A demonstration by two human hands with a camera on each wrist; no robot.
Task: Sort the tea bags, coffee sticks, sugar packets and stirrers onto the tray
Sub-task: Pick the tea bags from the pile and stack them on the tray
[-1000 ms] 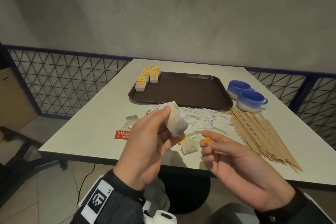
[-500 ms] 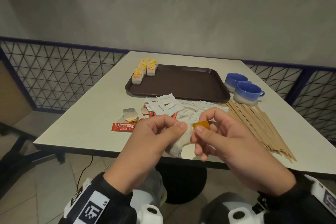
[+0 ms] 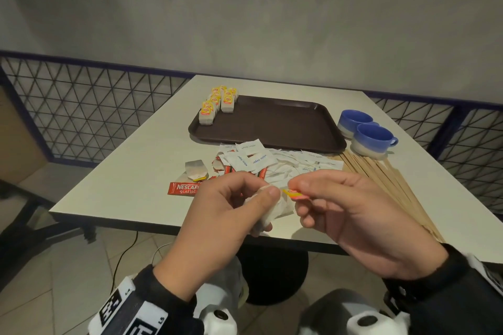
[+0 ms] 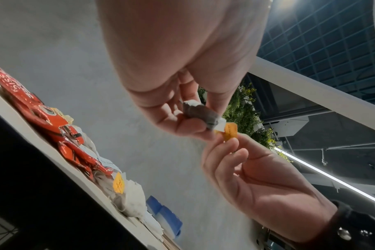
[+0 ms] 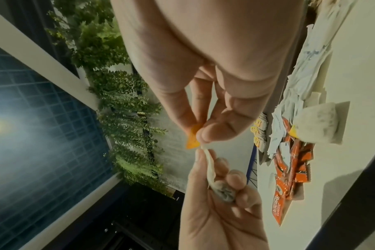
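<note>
Pinching tea bag (image 3: 268, 211) in left hand (image 3: 223, 221), right hand (image 3: 351, 209) nipping its yellow tag (image 3: 293, 194), above table edge (image 3: 136, 221)

Readable beyond the left grip (image 3: 231, 207): "NESCAFE CLASSIC" on a red coffee stick (image 3: 183, 188), "white sugar" on white sugar packets (image 3: 249, 159), "LS" on the left wrist band (image 3: 141, 321).

Tray (image 3: 321, 141) is lying far on the table (image 3: 130, 171), tea bags (image 3: 217, 103) standing in its far-left corner; two cups (image 3: 364, 133) are sitting right of it; sugar packets (image 3: 253, 160) are lying nearer, stirrers (image 3: 386, 182) to their right.
</note>
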